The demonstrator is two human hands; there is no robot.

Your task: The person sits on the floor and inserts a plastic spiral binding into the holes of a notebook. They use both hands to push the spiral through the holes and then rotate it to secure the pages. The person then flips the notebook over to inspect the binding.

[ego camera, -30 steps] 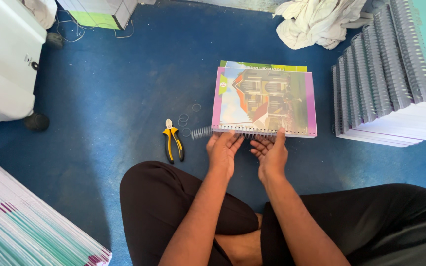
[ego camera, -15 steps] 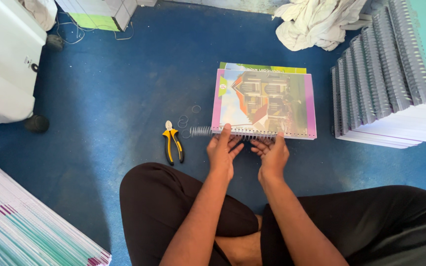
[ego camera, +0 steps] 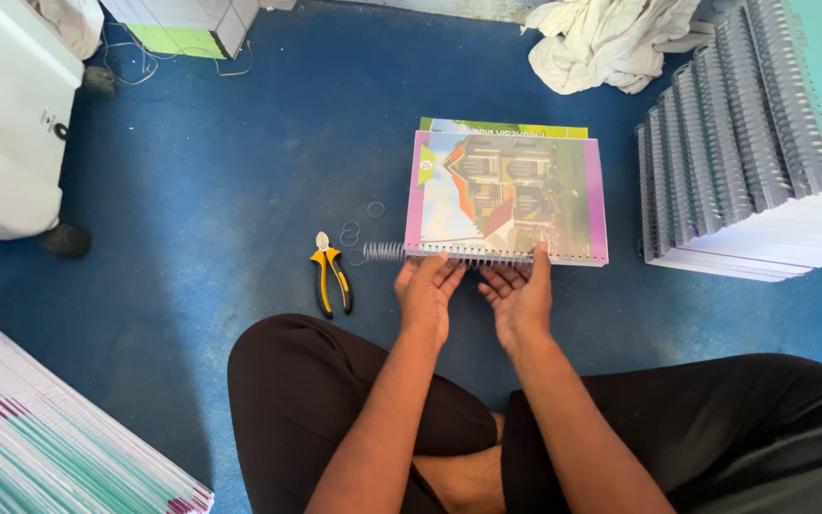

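A worn blue floor (ego camera: 240, 190) fills the frame, seen from above by a person seated cross-legged in black trousers (ego camera: 335, 400). At right, a tall slanted stack of spiral-bound white-paged books (ego camera: 763, 162) leans just beside the work area; at lower left lies a fanned pile of loose printed sheets with teal and magenta edges (ego camera: 40, 438). A white plastic machine casing (ego camera: 2, 133) occupies the upper left, and a crumpled white cloth (ego camera: 611, 38) sits at the top.

In the centre lies a purple-bordered book with a house picture on its cover (ego camera: 511, 195), flat on the floor atop a green-edged sheet (ego camera: 501, 126). A silver wire spiral coil (ego camera: 430, 253) runs along the book's near edge and sticks out past its left corner.

The left hand (ego camera: 428, 293) and right hand (ego camera: 518, 300) are side by side, close but not touching, palms turned up and fingers spread loosely, fingertips at the coil along the book's near edge; neither is closed around anything.

Yellow-and-black-handled pliers (ego camera: 330, 276) lie on the floor just left of the left hand, with a few small loose wire rings (ego camera: 359, 228) nearby.
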